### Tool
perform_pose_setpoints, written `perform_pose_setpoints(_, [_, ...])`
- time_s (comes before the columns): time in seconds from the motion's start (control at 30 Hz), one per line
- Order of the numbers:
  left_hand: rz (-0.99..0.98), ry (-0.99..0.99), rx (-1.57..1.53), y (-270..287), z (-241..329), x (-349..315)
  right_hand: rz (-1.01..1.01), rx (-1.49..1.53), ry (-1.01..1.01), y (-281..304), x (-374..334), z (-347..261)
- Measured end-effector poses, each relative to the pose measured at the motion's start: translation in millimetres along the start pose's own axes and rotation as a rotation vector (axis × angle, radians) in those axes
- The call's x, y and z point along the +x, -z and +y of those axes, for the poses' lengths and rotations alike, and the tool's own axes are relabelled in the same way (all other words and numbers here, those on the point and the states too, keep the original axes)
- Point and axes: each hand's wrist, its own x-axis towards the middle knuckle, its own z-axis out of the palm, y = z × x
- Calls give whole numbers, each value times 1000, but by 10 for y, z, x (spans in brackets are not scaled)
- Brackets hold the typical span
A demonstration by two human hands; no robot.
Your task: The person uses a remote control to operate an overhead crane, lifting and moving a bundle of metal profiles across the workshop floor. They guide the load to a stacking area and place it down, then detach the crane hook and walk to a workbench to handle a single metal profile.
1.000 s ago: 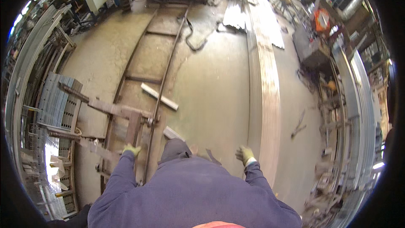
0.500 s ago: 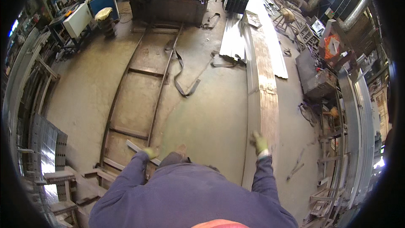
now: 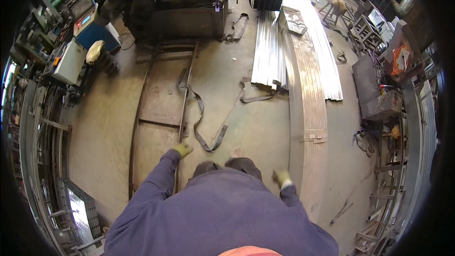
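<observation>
L hand (image 3: pixel 183 150) in a yellow-green glove hangs over the rusty floor rail frame (image 3: pixel 161 121), w/ a dark strap (image 3: pixel 201 123) just beyond. R hand (image 3: pixel 282 178), gloved, sits beside long pale metal sheets (image 3: pixel 310 114). Both blurred; finger spread can't be told. Far machine (image 3: pixel 189 4) cut off at top.

Two gloved hands show, the left hand (image 3: pixel 182 150) at 7 o'clock and the right hand (image 3: pixel 281 177) at 5 o'clock, both empty. One rail frame (image 3: pixel 159 114) lies on the floor at 9 o'clock. Two dark straps lie loose: one strap (image 3: pixel 201 114) beside the frame, another strap (image 3: pixel 253 96) at 1 o'clock. One big machine (image 3: pixel 189 4) stands at 12 o'clock. Long metal sheets (image 3: pixel 308 90) lie stacked at 2 o'clock, too many to count
</observation>
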Motion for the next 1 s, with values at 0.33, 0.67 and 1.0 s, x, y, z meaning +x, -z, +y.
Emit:
perform_pose_setpoints(0.33, [-417, 234, -99, 190, -293, 1503, 97, -267, 821, -296, 1207, -6080])
perform_pose_setpoints(0.67, [344, -215, -498, 4851, 1954, 5164, 18, -497, 911, -1480, 2466, -8723])
perform_pose_setpoints(1.0, [267, -115, -676, 6451, 3940, 6884, 94, -783, 1349, -2107, 5638, -12404])
